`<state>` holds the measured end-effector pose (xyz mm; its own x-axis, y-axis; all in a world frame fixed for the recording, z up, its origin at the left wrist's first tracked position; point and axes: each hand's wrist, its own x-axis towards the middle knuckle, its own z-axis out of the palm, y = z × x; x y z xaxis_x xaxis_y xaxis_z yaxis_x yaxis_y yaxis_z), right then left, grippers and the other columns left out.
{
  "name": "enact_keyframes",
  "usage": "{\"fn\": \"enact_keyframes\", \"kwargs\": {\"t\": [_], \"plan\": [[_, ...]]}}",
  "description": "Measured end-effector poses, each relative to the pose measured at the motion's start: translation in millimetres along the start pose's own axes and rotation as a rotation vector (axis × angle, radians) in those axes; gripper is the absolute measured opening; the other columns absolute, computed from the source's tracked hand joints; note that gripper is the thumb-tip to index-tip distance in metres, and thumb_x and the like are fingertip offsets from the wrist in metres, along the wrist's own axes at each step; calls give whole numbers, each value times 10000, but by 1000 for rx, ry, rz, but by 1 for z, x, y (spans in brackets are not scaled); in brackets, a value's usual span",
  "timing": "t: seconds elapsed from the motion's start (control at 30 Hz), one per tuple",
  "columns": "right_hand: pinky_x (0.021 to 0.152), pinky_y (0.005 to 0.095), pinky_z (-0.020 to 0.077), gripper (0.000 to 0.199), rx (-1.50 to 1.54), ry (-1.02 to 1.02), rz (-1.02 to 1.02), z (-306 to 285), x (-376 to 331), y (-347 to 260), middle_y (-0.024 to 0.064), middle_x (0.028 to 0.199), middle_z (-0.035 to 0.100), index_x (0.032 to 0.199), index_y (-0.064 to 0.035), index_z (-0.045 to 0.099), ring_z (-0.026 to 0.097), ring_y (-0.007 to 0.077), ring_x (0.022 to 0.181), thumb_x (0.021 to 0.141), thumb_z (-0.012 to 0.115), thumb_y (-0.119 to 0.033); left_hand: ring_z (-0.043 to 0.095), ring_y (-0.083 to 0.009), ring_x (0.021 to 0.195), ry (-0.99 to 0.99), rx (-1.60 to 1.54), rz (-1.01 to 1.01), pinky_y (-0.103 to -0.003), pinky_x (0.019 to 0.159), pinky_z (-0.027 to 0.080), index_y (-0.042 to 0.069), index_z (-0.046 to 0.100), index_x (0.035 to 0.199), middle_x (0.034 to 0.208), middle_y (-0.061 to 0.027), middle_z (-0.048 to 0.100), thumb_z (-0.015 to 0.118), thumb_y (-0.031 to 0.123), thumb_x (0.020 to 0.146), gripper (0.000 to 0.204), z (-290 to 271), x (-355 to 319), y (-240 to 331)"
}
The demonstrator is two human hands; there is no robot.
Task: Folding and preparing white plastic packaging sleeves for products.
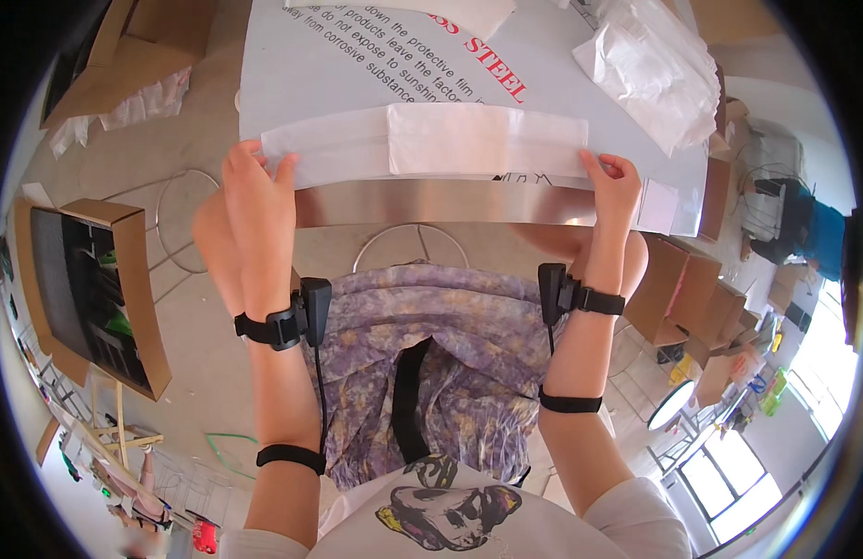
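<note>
A long, translucent plastic strip [333,140] lies along the near side of a grey film-covered tabletop [357,79]. On its middle, or inside it, is a white rectangular piece [450,138]; I cannot tell which. My left hand [261,200] is closed at the strip's left end, with thumb and fingers on its edge. At the opposite end my right hand [616,191] pinches the lower right corner between thumb and curled fingers. A bare, shiny metal front edge [441,203] of the table runs just below the strip.
White crumpled plastic bags [650,70] pile up at the table's far right, beside a small pale sheet [657,205] near the right corner. An open cardboard box [124,242] holding dark items stands at left. More cardboard boxes [678,289] stand on the right. A round metal ring [413,233] shows below the table.
</note>
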<state>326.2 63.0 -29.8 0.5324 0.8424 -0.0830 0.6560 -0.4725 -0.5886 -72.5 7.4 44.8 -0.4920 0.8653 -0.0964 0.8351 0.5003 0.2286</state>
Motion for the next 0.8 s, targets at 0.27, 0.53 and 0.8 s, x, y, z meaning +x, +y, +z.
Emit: {"fn": "enact_keyframes", "kwargs": {"t": [0.27,0.53,0.8], "plan": [[702,343,503,401,84,-125,56,-2,3,-3,72,826,693,888,-44,746,641,194,770,705,852,-384,672,-231,944,-94,-203,-79,-342,803,511,42,575,1203,1049,-98,690,673,304,911,404,12,20,-14],[635,331,498,330,7,-130,77,-5,-10,-24,55,751,677,897,-56,757,629,176,706,745,821,-342,674,-249,926,-92,-240,-81,-349,794,521,20,579,1178,1005,-130,691,713,256,886,398,10,19,-10],[632,318,492,329,84,-144,52,-5,-8,-20,58,756,684,885,-30,757,622,166,697,753,815,-325,671,-238,917,-77,-247,-85,-348,790,523,32,584,1186,1001,-118,691,719,250,878,401,16,24,-17]]}}
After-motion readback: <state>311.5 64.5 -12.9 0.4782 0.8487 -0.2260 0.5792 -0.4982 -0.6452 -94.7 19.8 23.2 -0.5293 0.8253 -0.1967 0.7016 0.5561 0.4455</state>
